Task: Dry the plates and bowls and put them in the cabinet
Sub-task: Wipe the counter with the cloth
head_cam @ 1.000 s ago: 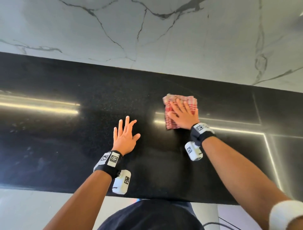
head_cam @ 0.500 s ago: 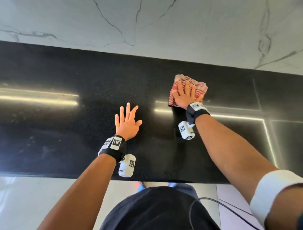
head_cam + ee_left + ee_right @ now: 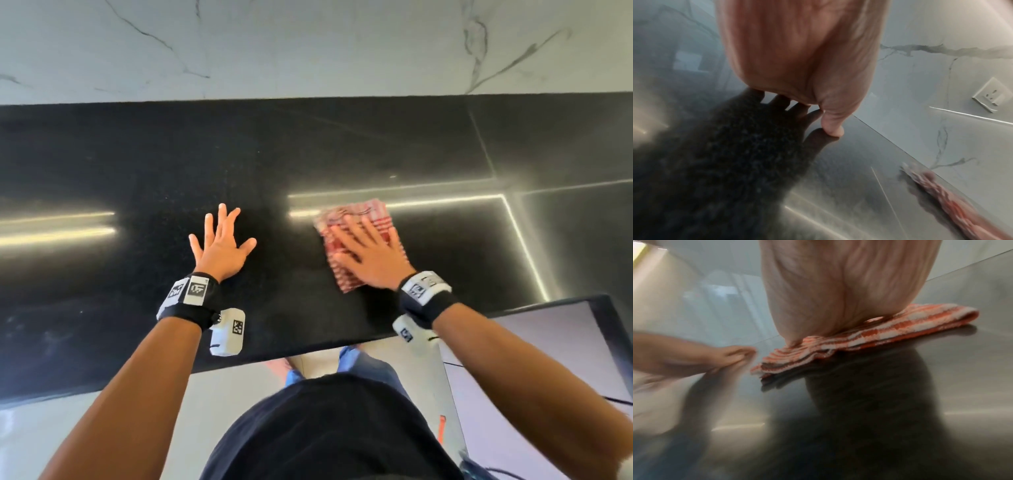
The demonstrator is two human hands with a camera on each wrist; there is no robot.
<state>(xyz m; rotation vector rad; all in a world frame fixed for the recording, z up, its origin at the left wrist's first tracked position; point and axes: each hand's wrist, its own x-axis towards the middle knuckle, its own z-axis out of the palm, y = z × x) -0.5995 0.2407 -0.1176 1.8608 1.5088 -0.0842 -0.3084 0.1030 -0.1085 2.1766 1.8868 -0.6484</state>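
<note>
Cloth (image 3: 356, 236) under right hand (image 3: 371, 257) looks blurred.

The right hand (image 3: 849, 288) lies flat, palm pressed onto a folded red-and-white striped cloth (image 3: 890, 331) on the glossy dark countertop (image 3: 941, 386), while the left hand (image 3: 694, 356), blurred, rests with straight fingers on the counter just beside the cloth's edge.

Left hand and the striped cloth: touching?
Apart. The head view shows bare black countertop between the left hand and the striped cloth, which lies under the right hand.
</note>
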